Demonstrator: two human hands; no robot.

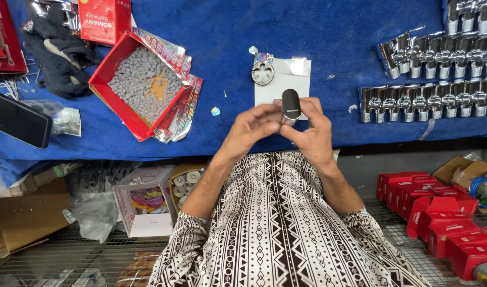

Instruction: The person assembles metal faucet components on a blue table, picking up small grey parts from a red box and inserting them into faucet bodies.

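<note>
At the centre of the frame, both hands hold a small chrome knob (291, 104) upright over a white card (299, 79). The left hand (252, 126) fingers pinch its base, while the right hand (311, 130) steadies it for close handling above the blue surface (318, 32).

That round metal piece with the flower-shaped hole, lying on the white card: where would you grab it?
Probably by the outer rim of the round metal piece, coming from above. It lies flat on the white card on the blue cloth, so only its edge offers opposing sides; the space around it looks free.
</note>
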